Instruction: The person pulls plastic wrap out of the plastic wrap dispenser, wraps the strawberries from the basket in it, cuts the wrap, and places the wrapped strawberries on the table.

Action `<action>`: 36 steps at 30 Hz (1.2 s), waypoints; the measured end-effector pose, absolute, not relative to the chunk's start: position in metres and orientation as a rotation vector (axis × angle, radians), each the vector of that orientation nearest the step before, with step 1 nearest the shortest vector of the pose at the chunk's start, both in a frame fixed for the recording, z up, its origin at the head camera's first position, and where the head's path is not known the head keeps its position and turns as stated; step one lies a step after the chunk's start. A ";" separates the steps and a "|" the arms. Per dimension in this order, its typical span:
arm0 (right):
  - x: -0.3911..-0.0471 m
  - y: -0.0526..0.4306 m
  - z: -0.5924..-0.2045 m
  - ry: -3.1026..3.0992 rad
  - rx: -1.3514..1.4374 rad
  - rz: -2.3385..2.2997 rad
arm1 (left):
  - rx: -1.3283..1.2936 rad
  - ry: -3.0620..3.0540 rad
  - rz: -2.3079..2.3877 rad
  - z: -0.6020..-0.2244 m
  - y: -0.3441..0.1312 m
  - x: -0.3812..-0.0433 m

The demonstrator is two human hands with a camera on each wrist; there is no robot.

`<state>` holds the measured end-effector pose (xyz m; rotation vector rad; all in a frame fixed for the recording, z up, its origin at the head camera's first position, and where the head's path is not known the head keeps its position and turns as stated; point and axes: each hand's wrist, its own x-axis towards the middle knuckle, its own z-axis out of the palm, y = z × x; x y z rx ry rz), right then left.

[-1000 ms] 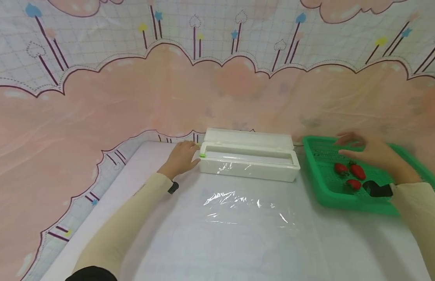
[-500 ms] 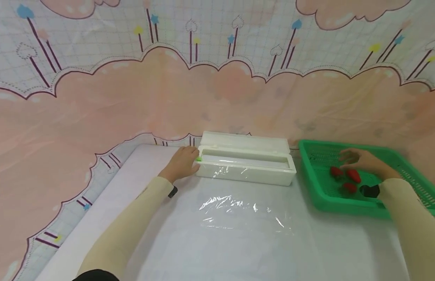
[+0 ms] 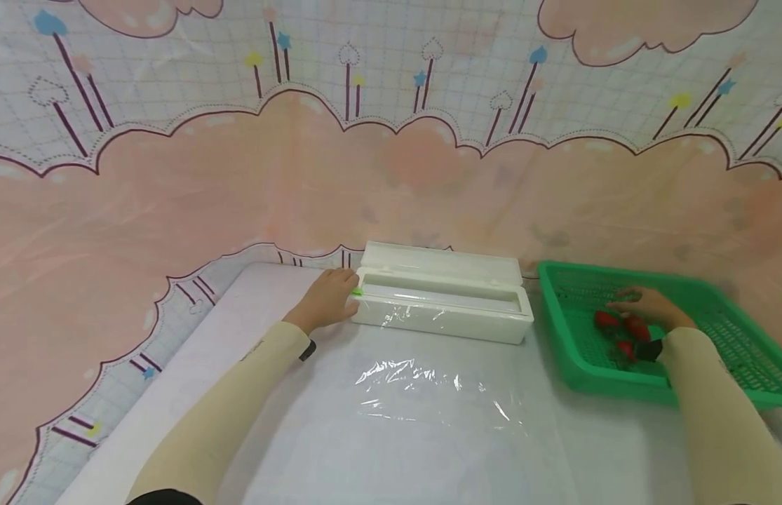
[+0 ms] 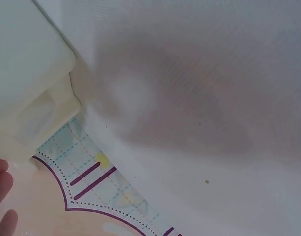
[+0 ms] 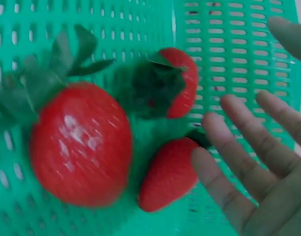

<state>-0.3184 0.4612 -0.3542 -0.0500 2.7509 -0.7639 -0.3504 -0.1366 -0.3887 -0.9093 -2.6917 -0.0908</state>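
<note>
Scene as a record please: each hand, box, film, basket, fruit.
left hand: at the left end of the white box; exact contact unclear
right hand: inside the green basket, fingers extended near the strawberries, holding none
box: lid open, tilted back
film: clear film lying in front of the box
basket: right of the box, in the head view
fruit: three red strawberries with green leaves, in the basket
</note>
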 end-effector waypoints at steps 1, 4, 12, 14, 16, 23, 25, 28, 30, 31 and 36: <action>-0.318 0.461 -0.356 2.746 -0.031 -0.764 | -0.907 -2.695 -0.089 -0.389 -0.136 -0.350; -0.318 0.461 -0.359 2.723 -0.006 -0.789 | -0.901 -2.705 -0.084 -0.389 -0.136 -0.350; -0.323 0.465 -0.366 2.561 0.078 -0.945 | -0.900 -2.709 -0.108 -0.391 -0.135 -0.350; -0.324 0.467 -0.368 2.524 0.100 -0.982 | -0.898 -2.705 -0.111 -0.391 -0.135 -0.351; -0.325 0.467 -0.369 2.496 0.099 -1.007 | -0.896 -2.700 -0.115 -0.391 -0.135 -0.351; -0.331 0.466 -0.370 2.405 0.059 -1.087 | -0.898 -2.680 -0.107 -0.393 -0.136 -0.353; -0.333 0.465 -0.370 2.381 0.048 -1.100 | -0.898 -2.677 -0.109 -0.393 -0.136 -0.354; -0.335 0.462 -0.370 2.333 0.045 -1.152 | -0.896 -2.679 -0.111 -0.393 -0.136 -0.354; -0.336 0.459 -0.370 2.296 0.037 -1.190 | -0.894 -2.686 -0.112 -0.392 -0.135 -0.354; -0.337 0.457 -0.370 2.279 0.037 -1.206 | -0.892 -2.690 -0.112 -0.392 -0.135 -0.353; -0.340 0.451 -0.370 2.208 -0.022 -1.214 | -0.888 -2.703 -0.111 -0.391 -0.135 -0.352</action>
